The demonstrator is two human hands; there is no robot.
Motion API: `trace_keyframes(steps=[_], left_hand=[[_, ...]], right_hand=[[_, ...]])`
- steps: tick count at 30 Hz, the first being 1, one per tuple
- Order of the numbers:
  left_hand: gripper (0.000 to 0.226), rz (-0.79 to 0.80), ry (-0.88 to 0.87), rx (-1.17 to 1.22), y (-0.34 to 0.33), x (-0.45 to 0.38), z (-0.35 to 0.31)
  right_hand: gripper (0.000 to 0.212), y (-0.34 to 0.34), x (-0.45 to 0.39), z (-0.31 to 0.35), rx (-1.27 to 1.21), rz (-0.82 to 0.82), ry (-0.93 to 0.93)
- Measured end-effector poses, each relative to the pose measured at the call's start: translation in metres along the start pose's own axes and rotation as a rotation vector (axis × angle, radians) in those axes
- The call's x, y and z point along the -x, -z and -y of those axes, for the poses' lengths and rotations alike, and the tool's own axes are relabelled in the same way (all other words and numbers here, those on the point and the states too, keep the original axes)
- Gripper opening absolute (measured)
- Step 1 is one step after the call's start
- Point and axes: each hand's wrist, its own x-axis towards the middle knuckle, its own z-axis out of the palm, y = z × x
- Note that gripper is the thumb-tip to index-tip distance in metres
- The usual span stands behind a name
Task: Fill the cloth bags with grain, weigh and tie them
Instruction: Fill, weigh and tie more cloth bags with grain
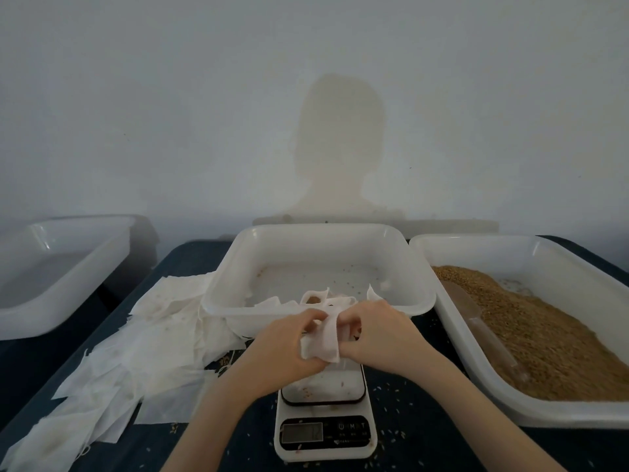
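Cloth bag (321, 338) upright, mouth away

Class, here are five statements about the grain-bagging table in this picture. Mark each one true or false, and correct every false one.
1. Both hands hold a white cloth bag above the scale. True: left hand, right hand.
2. The grain fills the far-left tray. False: it lies in the right tray; the left tray shows none.
3. Loose cloth bags lie left of the scale. True.
4. The middle tray is heaped with grain. False: only scattered grains and some cloth bags.
5. A scoop rests in the grain. True.
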Motion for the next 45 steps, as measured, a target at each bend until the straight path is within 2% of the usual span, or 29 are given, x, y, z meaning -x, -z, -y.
trace_keyframes(steps=[3, 7, 12, 14, 17, 19, 22, 24, 25, 27, 29, 30, 33, 37, 39, 42, 45], left_hand=[[0.030, -0.029, 0.007, 0.034, -0.005, -0.006, 0.000], [0.011, 0.012, -0.038, 0.094, -0.012, -0.012, -0.006], [0.015, 0.038, -0.052, 0.194, -0.021, -0.017, -0.015], [0.015, 0.043, -0.052, 0.155, -0.026, -0.021, -0.018], [0.005, 0.047, -0.073, 0.135, -0.029, -0.025, -0.021], [0.005, 0.043, -0.086, 0.088, -0.027, -0.026, -0.022], [0.009, 0.036, -0.055, 0.007, -0.022, -0.026, -0.018], [0.015, 0.023, -0.028, -0.020, -0.020, -0.025, -0.014], [0.016, 0.024, -0.018, -0.033, -0.019, -0.025, -0.012], [0.014, 0.025, -0.005, -0.056, -0.019, -0.025, -0.011], [0.014, 0.029, 0.002, -0.069, -0.021, -0.026, -0.013], [0.014, 0.038, 0.005, -0.072, -0.023, -0.026, -0.014], [0.012, 0.063, 0.004, -0.076, -0.030, -0.028, -0.021], [0.016, 0.082, -0.001, -0.078, -0.037, -0.031, -0.026], [0.009, 0.077, -0.018, -0.089, -0.036, -0.031, -0.026], [0.004, 0.087, -0.024, -0.100, -0.033, -0.030, -0.025], [0.015, 0.094, -0.014, -0.119, -0.032, -0.028, -0.022]], right_hand=[[0.024, 0.009, 0.002, -0.005, 0.025, 0.011, -0.020], [0.039, 0.018, 0.007, -0.018, 0.000, 0.038, -0.029], [0.071, 0.029, 0.015, -0.029, -0.128, 0.022, -0.036], [0.067, 0.033, 0.018, -0.032, -0.150, 0.023, -0.045], [0.032, 0.038, 0.020, -0.037, -0.314, 0.039, -0.007], [0.017, 0.047, 0.021, -0.047, -0.311, -0.012, -0.001], [0.017, 0.063, 0.024, -0.077, -0.073, -0.270, -0.147], [0.027, 0.072, 0.029, -0.108, 0.147, -0.406, -0.335], [0.035, 0.076, 0.031, -0.125, 0.249, -0.364, -0.448], [0.049, 0.076, 0.035, -0.154, 0.420, -0.045, -0.616], [0.046, 0.071, 0.036, -0.168, 0.449, 0.267, -0.652], [0.041, 0.069, 0.036, -0.171, 0.443, 0.321, -0.639], [0.024, 0.066, 0.034, -0.173, 0.537, 0.268, -0.594], [0.024, 0.067, 0.036, -0.176, 0.540, 0.355, -0.616], [0.022, 0.072, 0.039, -0.180, 0.506, 0.348, -0.620], [0.022, 0.086, 0.043, -0.186, 0.538, 0.196, -0.642], [0.024, 0.101, 0.044, -0.193, 0.599, 0.062, -0.763]])
